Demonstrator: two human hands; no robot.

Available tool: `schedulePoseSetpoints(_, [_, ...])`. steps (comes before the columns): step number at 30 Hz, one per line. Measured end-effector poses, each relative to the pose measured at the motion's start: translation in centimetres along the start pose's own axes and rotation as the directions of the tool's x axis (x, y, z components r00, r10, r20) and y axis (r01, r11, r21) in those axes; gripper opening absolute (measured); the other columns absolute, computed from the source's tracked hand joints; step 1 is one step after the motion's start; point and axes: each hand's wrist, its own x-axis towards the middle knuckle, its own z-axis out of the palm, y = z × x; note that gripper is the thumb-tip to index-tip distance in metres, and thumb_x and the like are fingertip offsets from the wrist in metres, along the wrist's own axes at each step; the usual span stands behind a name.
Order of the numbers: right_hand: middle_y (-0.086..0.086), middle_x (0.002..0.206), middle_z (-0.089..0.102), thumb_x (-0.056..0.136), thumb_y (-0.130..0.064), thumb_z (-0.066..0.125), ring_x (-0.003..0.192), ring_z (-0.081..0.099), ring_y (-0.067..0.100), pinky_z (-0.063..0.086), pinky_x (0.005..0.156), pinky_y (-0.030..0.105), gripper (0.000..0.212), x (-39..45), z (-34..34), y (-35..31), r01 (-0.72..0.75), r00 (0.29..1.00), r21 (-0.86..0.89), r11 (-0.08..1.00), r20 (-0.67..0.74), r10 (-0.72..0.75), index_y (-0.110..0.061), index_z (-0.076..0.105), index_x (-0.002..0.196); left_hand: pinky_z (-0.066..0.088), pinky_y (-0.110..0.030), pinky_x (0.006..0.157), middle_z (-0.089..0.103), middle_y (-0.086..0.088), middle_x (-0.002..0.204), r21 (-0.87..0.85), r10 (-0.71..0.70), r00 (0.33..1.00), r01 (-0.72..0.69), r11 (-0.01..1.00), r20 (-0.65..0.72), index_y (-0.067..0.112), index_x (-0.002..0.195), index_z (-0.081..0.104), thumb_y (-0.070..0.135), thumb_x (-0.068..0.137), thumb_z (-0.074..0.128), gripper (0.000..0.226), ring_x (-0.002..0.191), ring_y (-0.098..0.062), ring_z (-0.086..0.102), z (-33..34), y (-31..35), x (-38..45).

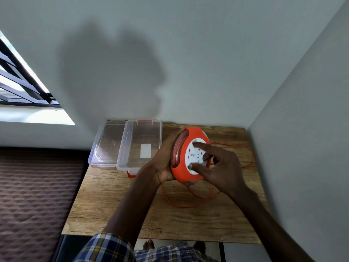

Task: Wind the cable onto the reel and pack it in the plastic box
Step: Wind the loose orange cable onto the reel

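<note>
The right hand's fingers [203,148] lie spread and fairly straight on the white face of the orange reel [184,173], while the left hand [164,161] cups and grips its rim, holding it tilted above the worktop [113,205]. Loose orange cable [181,206] trails from the reel across the worktop. The clear plastic box [130,148] sits open just left of the reel, its lid [105,146] beside it.

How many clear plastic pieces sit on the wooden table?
2: the open clear plastic box left of the orange reel, and its clear lid lying beside it, further left.
</note>
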Motion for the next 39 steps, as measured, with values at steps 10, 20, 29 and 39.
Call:
schedulePoseSetpoints(10, [-0.009, 0.11, 0.074, 0.095, -0.064, 0.058, 0.095, 0.07, 0.009, 0.05, 0.068, 0.02, 0.055, -1.2, 1.3, -3.3, -0.254, 0.967, -0.069, 0.965, -0.037, 0.252, -0.029, 0.06, 0.137, 0.059, -0.051, 0.095, 0.075, -0.015, 0.128, 0.071, -0.016, 1.0, 0.017, 0.997, -0.014, 0.02, 0.133, 0.071, 0.073, 0.095, 0.046, 0.07, 0.111, -0.033, 0.074, -0.4, -0.2, -0.6])
schedulePoseSetpoints(20, [-0.002, 0.131, 0.062, 0.105, -0.036, 0.054, 0.113, 0.056, 0.02, 0.051, 0.081, 0.035, 0.037, -0.2, 0.0, -0.2, 0.309, 0.928, -0.165, 0.937, 0.269, -0.259, -0.036, 0.056, 0.142, 0.053, -0.059, 0.102, 0.069, -0.017, 0.137, 0.041, 0.001, 0.999, 0.001, 0.999, -0.035, 0.024, 0.145, 0.06, 0.077, 0.097, 0.037, 0.076, 0.129, -0.043, 0.063, -2.1, 0.1, -1.1])
schedulePoseSetpoints(29, [0.0, 0.124, 0.069, 0.085, -0.048, 0.072, 0.107, 0.061, 0.022, 0.045, 0.073, 0.026, 0.059, -0.6, -0.1, -1.0, 0.298, 0.943, -0.275, 0.914, 0.232, -0.238, -0.042, 0.053, 0.14, 0.059, -0.055, 0.09, 0.071, -0.019, 0.134, 0.043, -0.008, 0.999, 0.01, 0.999, -0.033, 0.023, 0.143, 0.061, 0.076, 0.096, 0.037, 0.075, 0.119, -0.041, 0.067, -1.7, -0.4, -1.3])
schedulePoseSetpoints(39, [-0.012, 0.115, 0.068, 0.079, -0.062, 0.077, 0.099, 0.069, 0.01, 0.064, 0.077, 0.035, 0.046, -0.2, 2.1, -3.7, -0.508, 0.857, 0.306, 0.805, 0.082, 0.509, -0.035, 0.063, 0.113, 0.05, -0.058, 0.106, 0.072, -0.017, 0.133, 0.024, 0.039, 0.999, -0.038, 0.999, -0.029, 0.021, 0.142, 0.065, 0.07, 0.099, 0.041, 0.07, 0.12, -0.038, 0.069, -0.6, -0.5, -0.7])
